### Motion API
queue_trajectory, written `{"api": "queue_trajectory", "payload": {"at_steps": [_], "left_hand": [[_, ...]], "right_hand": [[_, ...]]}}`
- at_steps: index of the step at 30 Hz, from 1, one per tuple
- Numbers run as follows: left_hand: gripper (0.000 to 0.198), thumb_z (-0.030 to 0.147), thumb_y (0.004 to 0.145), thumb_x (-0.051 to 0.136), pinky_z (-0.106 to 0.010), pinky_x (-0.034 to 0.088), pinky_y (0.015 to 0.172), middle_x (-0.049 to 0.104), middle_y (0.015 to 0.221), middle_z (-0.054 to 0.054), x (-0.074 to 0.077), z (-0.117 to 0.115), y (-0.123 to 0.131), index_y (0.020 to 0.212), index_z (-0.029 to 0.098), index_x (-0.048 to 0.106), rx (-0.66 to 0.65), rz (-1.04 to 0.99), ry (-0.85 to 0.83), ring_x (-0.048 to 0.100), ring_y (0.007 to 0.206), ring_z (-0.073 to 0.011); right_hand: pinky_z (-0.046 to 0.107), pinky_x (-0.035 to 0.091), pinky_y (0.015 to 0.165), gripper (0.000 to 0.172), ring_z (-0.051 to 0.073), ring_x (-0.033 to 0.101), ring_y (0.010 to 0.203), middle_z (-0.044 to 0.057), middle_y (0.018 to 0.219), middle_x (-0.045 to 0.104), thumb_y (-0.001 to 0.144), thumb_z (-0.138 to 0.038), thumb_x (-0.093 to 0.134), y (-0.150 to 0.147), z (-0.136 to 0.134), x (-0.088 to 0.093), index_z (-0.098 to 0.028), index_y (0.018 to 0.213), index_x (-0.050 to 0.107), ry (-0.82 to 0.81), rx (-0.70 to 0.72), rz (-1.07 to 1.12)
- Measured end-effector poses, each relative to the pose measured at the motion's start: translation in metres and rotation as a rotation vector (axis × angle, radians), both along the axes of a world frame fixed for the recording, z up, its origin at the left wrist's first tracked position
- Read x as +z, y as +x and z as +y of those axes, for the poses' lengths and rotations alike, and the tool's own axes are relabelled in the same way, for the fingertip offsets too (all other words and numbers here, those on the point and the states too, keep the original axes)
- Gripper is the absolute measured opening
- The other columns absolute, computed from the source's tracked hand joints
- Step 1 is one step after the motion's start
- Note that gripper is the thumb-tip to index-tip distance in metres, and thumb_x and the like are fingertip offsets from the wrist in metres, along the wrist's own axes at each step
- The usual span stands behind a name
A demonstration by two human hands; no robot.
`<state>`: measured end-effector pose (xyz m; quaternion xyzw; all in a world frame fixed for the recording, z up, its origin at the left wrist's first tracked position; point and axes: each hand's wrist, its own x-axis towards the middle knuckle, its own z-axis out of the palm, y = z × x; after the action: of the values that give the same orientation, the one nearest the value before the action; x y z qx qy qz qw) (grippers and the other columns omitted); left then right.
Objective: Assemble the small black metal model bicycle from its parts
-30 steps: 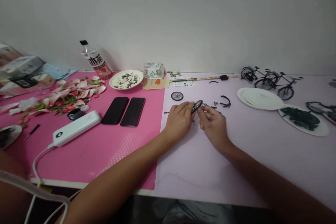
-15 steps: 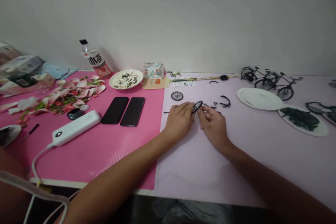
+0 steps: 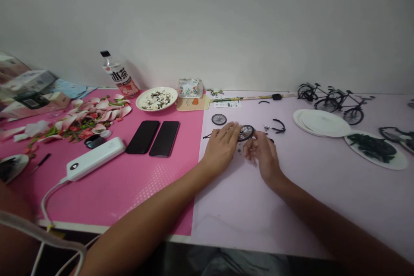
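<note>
A small black spoked bicycle wheel (image 3: 246, 133) lies low over the lilac tabletop, partly covered by my left hand (image 3: 221, 144). The fingers of that hand are stretched together over it, keeping hold of it; what else lies beneath them is hidden. By the wheel's right edge is my right hand (image 3: 263, 155), its fingers loosely curled and apart with nothing visible in them. A thin black part (image 3: 207, 137) pokes out left of my left hand. Behind it a second spoked wheel (image 3: 219, 119) rests flat. Tiny dark bits (image 3: 239, 151) sit between my hands.
A curved black part (image 3: 278, 127) and white plates (image 3: 326, 123) lie to the right, with assembled model bicycles (image 3: 338, 101) behind. Leftward are two phones (image 3: 164, 139), a power bank (image 3: 96, 157), a plate of small pieces (image 3: 172, 95), pink petals (image 3: 74, 116) and a bottle (image 3: 120, 78).
The wheel has gone from raised and tilted to lying flatter. My left fingers have straightened over it. My right hand has loosened its pinch and spread its fingers.
</note>
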<state>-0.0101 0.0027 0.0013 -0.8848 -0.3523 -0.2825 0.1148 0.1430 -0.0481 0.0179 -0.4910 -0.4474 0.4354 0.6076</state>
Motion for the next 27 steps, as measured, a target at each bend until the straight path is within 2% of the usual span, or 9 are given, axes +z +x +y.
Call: {"api": "queue_trajectory", "payload": {"at_steps": [4,6,8,11,15,18,22,24,27], "left_hand": [[0.044,0.019,0.112,0.040,-0.040,0.049,0.114,0.060,0.157,-0.021,0.000,0.000,-0.001,0.153,0.008,0.052,-0.080,0.029,0.017,0.049,0.154,-0.0267],[0.044,0.020,0.112,0.040,-0.041,0.047,0.117,0.059,0.158,-0.020,0.000,0.001,-0.001,0.152,0.009,0.052,-0.112,0.020,0.015,0.048,0.155,-0.0268],[0.044,0.017,0.111,0.040,-0.042,0.047,0.117,0.059,0.158,-0.019,0.000,0.003,-0.002,0.154,0.011,0.050,-0.102,-0.005,-0.003,0.048,0.155,-0.0264],[0.051,0.012,0.107,0.043,-0.046,0.046,0.117,0.055,0.162,-0.019,0.002,0.006,-0.004,0.158,0.017,0.043,-0.008,-0.127,-0.038,0.049,0.153,-0.0274],[0.070,0.020,0.097,0.061,-0.055,0.040,0.121,0.044,0.166,-0.025,0.004,0.010,-0.010,0.160,0.017,0.033,0.049,-0.379,-0.091,0.043,0.155,-0.0354],[0.086,0.023,0.086,0.070,-0.059,0.038,0.123,0.043,0.164,-0.028,0.003,0.012,-0.013,0.161,0.015,0.027,0.026,-0.557,-0.234,0.043,0.154,-0.0387],[0.085,0.029,0.086,0.075,-0.055,0.046,0.118,0.054,0.154,-0.024,-0.001,0.019,-0.011,0.157,0.019,0.030,-0.024,-0.863,-0.519,0.056,0.144,-0.0330],[0.081,0.033,0.086,0.079,-0.050,0.051,0.112,0.063,0.144,-0.021,0.000,0.022,-0.008,0.154,0.019,0.037,-0.081,-1.005,-0.673,0.063,0.135,-0.0296],[0.064,0.041,0.082,0.087,-0.043,0.057,0.104,0.073,0.132,-0.019,0.003,0.020,-0.002,0.135,0.017,0.059,-0.196,-1.117,-0.928,0.070,0.126,-0.0288]], "right_hand": [[0.022,0.040,0.046,0.068,0.011,0.053,0.050,-0.004,0.068,0.064,0.070,-0.076,0.085,0.002,0.005,0.001,-0.024,0.103,0.058,-0.101,-0.006,0.077],[0.022,0.040,0.044,0.070,0.010,0.055,0.051,-0.004,0.072,0.064,0.063,-0.072,0.091,0.004,0.009,0.000,-0.023,0.103,0.060,-0.125,-0.028,0.102],[0.021,0.038,0.041,0.067,0.011,0.057,0.055,-0.003,0.076,0.065,0.064,-0.071,0.091,0.008,0.014,-0.001,-0.022,0.100,0.062,-0.109,-0.048,0.082],[0.020,0.041,0.041,0.061,0.013,0.060,0.062,-0.001,0.079,0.067,0.069,-0.070,0.089,0.014,0.019,-0.004,-0.022,0.097,0.062,-0.043,-0.081,0.021],[0.021,0.048,0.044,0.063,0.017,0.067,0.074,0.003,0.085,0.072,0.071,-0.072,0.087,0.021,0.024,-0.009,-0.022,0.097,0.061,0.027,-0.125,-0.033],[0.022,0.051,0.045,0.062,0.021,0.071,0.081,0.006,0.088,0.075,0.072,-0.072,0.085,0.024,0.026,-0.013,-0.022,0.099,0.060,0.061,-0.131,-0.060],[0.024,0.053,0.048,0.061,0.022,0.074,0.086,0.008,0.093,0.078,0.072,-0.070,0.087,0.026,0.026,-0.015,-0.022,0.099,0.059,0.078,-0.121,-0.049],[0.024,0.054,0.048,0.061,0.022,0.074,0.084,0.009,0.095,0.078,0.072,-0.069,0.087,0.026,0.025,-0.013,-0.022,0.099,0.059,0.066,-0.106,-0.042],[0.025,0.053,0.048,0.061,0.017,0.069,0.070,0.007,0.093,0.078,0.071,-0.069,0.088,0.025,0.024,-0.011,-0.022,0.098,0.060,0.020,-0.045,-0.025]]}}
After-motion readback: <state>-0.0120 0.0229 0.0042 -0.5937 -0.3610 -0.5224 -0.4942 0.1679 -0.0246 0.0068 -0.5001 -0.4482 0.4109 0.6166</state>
